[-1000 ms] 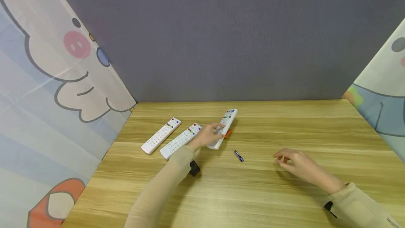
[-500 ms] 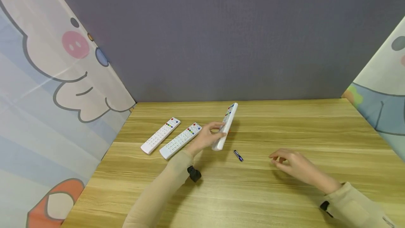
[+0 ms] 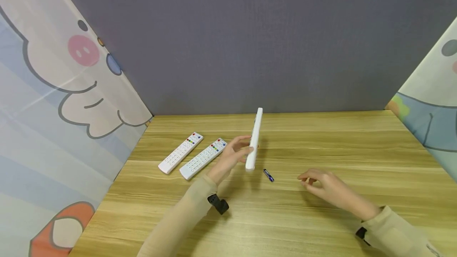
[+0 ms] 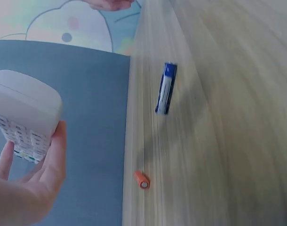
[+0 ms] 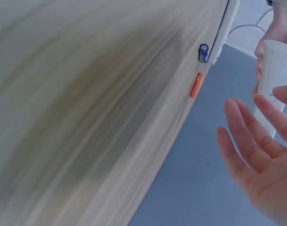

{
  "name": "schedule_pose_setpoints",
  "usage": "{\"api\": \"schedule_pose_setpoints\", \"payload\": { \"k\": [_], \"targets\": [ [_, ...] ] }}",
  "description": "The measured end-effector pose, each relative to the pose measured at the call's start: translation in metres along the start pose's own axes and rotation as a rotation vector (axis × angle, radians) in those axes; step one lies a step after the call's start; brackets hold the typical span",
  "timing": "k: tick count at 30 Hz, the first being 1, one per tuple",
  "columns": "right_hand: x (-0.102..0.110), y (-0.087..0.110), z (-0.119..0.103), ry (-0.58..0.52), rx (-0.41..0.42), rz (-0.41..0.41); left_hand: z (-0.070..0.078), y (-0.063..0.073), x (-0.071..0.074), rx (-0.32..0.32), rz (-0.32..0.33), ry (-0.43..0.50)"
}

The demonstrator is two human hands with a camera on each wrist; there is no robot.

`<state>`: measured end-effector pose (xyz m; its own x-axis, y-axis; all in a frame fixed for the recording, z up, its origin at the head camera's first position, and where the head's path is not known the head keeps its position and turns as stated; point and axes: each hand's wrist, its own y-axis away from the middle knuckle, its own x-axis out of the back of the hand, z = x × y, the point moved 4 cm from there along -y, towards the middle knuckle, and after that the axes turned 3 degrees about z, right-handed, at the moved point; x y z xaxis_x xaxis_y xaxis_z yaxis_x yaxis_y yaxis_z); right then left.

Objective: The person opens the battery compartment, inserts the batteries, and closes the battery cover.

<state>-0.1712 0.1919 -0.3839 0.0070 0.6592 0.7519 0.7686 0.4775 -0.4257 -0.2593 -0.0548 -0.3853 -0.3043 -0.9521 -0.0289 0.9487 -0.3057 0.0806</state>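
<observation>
Remote (image 3: 255,140) has turned edge-on, left fingers (image 4: 56,156) gripping its sides.

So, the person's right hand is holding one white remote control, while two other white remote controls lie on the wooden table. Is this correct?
Not quite: the head view shows the left hand holding that white remote control, and the right hand holding nothing. The rest is correct.
</observation>
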Motion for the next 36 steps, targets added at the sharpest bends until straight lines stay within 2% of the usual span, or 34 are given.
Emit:
{"api": "schedule_pose_setpoints", "payload": {
  "k": [9, 15, 20, 27, 36],
  "targets": [
    [-0.001, -0.003, -0.009, -0.020, 0.044, 0.019, -0.003, 0.010, -0.004, 0.042, -0.062, 0.225],
    [-0.004, -0.007, -0.016, -0.033, 0.039, 0.030, -0.003, 0.016, -0.006, 0.029, -0.083, 0.324],
    [-0.006, -0.011, -0.024, -0.053, 0.019, 0.062, -0.003, 0.022, -0.009, 0.017, -0.060, 0.354],
    [-0.011, -0.019, -0.035, -0.097, -0.087, 0.089, -0.002, 0.032, -0.014, 0.018, -0.034, 0.371],
    [-0.022, -0.027, -0.042, -0.242, -0.101, 0.151, 0.000, 0.037, -0.019, 0.006, -0.036, 0.391]
  ]
}}
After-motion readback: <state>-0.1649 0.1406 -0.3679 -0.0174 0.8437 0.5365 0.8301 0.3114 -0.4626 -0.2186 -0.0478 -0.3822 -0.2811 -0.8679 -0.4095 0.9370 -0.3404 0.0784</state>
